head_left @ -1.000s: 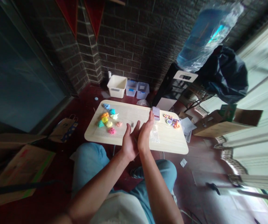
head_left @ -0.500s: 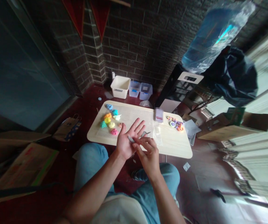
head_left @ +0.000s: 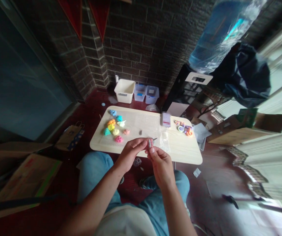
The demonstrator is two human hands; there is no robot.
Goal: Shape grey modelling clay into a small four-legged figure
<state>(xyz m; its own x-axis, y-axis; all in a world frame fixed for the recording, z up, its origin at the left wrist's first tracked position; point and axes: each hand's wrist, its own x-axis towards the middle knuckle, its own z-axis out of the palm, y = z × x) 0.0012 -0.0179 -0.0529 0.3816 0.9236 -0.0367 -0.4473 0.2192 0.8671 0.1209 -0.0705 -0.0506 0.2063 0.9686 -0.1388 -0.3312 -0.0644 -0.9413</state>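
Both hands meet above the near edge of the pale table (head_left: 185,154). A small grey piece of what looks like modelling clay (head_left: 149,143) stands upright between the fingertips. My left hand (head_left: 132,150) pinches it from the left, fingers bent inward. My right hand (head_left: 162,162) grips its lower end with thumb and fingers. Beyond the hands, a small dark grey piece (head_left: 141,132) lies on the table. A thin dark pointed thing (head_left: 155,139) shows just past the fingers, partly hidden.
Several coloured clay lumps, such as a pink one (head_left: 118,139), lie on the table's left. Small coloured shapes (head_left: 188,131) sit at the right, near a card-like box (head_left: 166,119). Bins (head_left: 124,97) and a water dispenser (head_left: 177,95) stand behind; a carton (head_left: 231,129) is at right.
My left hand has turned from an open, upturned palm to a pinch. The grey piece has gone from lying on that palm to standing between both hands' fingertips.
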